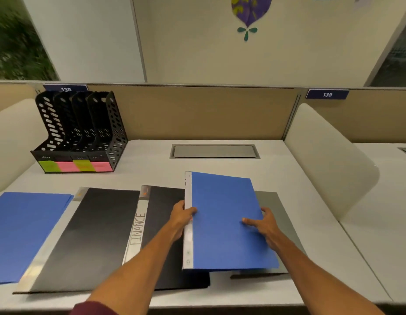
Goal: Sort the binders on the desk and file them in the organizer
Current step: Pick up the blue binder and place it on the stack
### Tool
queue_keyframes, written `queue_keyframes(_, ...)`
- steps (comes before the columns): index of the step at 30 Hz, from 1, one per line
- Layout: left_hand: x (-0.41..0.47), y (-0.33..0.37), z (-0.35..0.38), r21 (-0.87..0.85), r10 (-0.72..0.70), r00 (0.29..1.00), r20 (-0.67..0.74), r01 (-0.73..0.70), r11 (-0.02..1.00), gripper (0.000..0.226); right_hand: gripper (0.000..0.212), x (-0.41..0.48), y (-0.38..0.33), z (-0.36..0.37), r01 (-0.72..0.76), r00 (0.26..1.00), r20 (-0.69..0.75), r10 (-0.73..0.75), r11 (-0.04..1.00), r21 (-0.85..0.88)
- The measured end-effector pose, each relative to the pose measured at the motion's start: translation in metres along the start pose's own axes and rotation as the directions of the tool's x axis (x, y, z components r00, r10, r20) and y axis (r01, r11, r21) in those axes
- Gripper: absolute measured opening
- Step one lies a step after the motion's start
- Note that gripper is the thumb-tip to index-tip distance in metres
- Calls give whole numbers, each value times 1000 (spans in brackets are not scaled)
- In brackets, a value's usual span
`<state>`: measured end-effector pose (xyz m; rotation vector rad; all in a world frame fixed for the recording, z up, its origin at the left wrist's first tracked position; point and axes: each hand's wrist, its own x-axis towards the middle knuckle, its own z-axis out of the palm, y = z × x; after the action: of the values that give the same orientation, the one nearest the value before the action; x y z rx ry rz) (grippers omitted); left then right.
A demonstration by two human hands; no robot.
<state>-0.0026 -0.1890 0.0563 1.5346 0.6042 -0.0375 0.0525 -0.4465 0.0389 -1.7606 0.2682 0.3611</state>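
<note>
We see both hands grasping a smooth blue binder (224, 223) with a pale spine strip, raised over the near part of the white desk (243, 167): the left hand (182, 218) pinches the spine side, the right hand (263, 226) curls round the opposite edge. Beneath lie a matte black binder (165, 201) hand-lettered FINANCE and a grey binder (281, 212). The perforated black organizer (79, 133), fronted with green and pink notes (74, 166), stands far left under plate (65, 88) 138

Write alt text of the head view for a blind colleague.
The left hand and right hand hold a blue binder over the desk by its side edges. Two black binders and a second blue binder lie flat to its left; the organizer stands back left.
</note>
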Motion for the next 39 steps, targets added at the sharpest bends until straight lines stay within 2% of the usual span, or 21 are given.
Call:
queue_keyframes(7, 9, -7, 83, 62, -92, 995, 22, 91, 994, 35, 70, 36, 19, -74, -74, 996, 42, 76, 996, -48)
queue_keyframes(12, 6, -13, 121, 127, -177, 984, -11, 177, 976, 37, 71, 53, 32, -106, -73, 995, 64, 80, 992, -100)
queue_keyframes(15, 6, -17, 134, 126, -190, 981, -30, 192, 973, 30, 70, 62, 41, -117, -77, 994, 70, 89, 985, -153)
queue_keyframes(19, 10, -15, 144, 157, -191, 981, -44, 195, 968, 41, 70, 64, 47, -121, -51, 994, 81, 73, 968, -245)
queue_keyframes(24, 12, -14, 155, 219, -208, 978, -36, 211, 953, 40, 81, 62, 51, -121, 3, 999, 48, 20, 895, -446)
queue_keyframes(28, 11, -12, 162, 283, -200, 978, -63, 210, 936, 46, 77, 58, 61, -119, 41, 998, 54, -14, 845, -533)
queue_keyframes(32, 7, -11, 162, 303, -189, 980, -58, 197, 932, 65, 73, 56, 60, -113, 51, 999, 49, -23, 692, -720)
queue_keyframes(36, 2, -14, 154, 372, -107, 993, -52, 118, 921, 69, 79, 54, 56, -107, 110, 993, 58, -100, 669, -735)
queue_keyframes(39, -2, -14, 139, 503, 3, 998, -60, 28, 864, 69, 76, 53, 46, -93, 224, 971, 123, -206, 588, -777)
